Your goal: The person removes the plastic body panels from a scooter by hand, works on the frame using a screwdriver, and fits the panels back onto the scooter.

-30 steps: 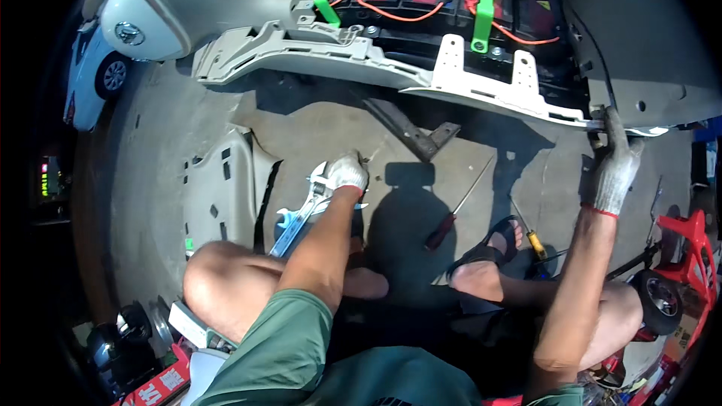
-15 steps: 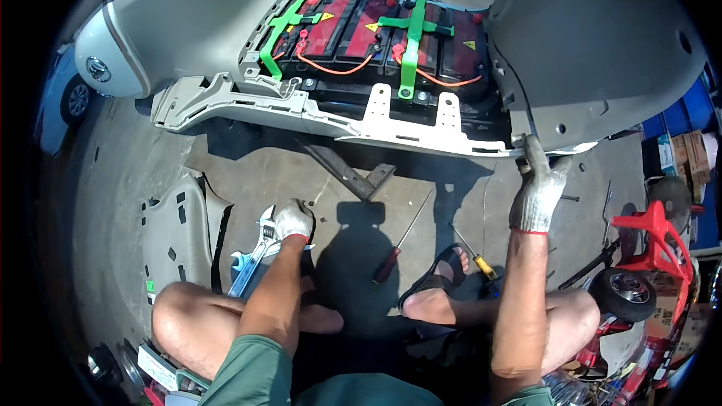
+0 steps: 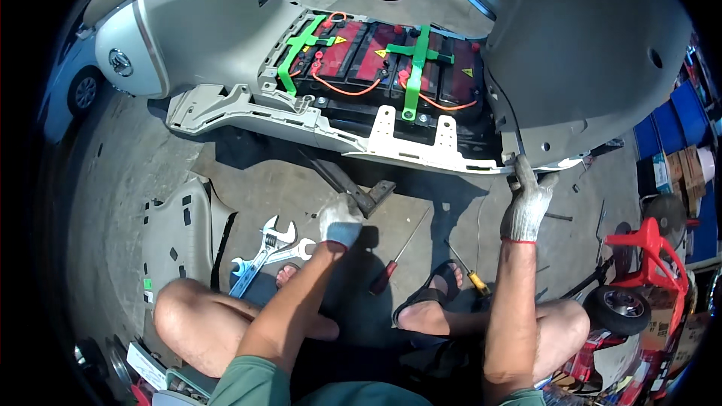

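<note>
In a white work glove, my right hand (image 3: 529, 207) grips the lower edge of a scooter's big grey front panel (image 3: 594, 45), where it meets the footboard frame (image 3: 301, 122). Its index finger points up along the panel's edge, beside a thin dark line. My left hand (image 3: 340, 220), also gloved, is curled low in front of the angled dark metal stand (image 3: 368, 199). Its fingertips are hidden, so whatever they hold does not show. Left of that hand lie an adjustable wrench (image 3: 259, 256) and an open-end wrench (image 3: 301, 249).
Red-and-black batteries (image 3: 361, 53) with green straps sit in the frame. Two screwdrivers, one red-handled (image 3: 382, 278) and one yellow-handled (image 3: 477, 281), lie between my legs. A loose grey panel (image 3: 180, 233) is at left; a red plastic frame (image 3: 650, 256) and wheel (image 3: 618, 310) at right.
My left hand has moved right and forward, away from the wrenches to the metal stand. The right hand keeps its place on the panel's edge. My view has shifted slightly.
</note>
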Tool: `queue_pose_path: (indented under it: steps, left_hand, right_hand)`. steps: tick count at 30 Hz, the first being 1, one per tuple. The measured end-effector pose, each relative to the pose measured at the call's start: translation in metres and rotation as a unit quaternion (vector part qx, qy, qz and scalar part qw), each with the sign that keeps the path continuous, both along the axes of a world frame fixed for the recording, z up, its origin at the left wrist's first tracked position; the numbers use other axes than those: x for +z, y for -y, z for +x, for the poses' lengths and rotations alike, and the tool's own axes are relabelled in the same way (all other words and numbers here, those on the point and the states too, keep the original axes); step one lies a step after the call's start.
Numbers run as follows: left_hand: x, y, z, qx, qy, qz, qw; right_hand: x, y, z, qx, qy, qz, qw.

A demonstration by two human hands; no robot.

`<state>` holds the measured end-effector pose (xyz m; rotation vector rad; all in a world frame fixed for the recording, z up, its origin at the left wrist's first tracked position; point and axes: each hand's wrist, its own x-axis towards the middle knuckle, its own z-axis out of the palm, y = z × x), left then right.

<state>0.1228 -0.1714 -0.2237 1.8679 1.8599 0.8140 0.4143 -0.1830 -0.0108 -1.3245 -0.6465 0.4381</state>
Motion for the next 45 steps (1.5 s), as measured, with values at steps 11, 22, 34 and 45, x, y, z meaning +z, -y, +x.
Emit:
queue_pose_path:
  steps: [11, 22, 34, 45]
  left_hand:
    - [0.026, 0.008, 0.023, -0.369, -0.037, -0.312, 0.875]
    - [0.161, 0.027, 0.102, -0.392, 0.333, -0.276, 0.812]
    - [0.215, -0.021, 0.116, -0.315, 0.358, -0.020, 0.879]
    - [0.219, -0.053, 0.141, -0.327, 0.274, 0.089, 0.900]
  right_hand:
    - [0.001, -0.003, -0.003, -0.005, 0.004, 0.007, 1.000]
    - [0.004, 0.001, -0.003, 0.007, -0.007, 0.019, 1.000]
    - [0.012, 0.008, 0.000, 0.025, -0.007, -0.044, 0.999]
    - [0.007, 0.007, 0.001, 0.047, -0.019, -0.026, 0.998]
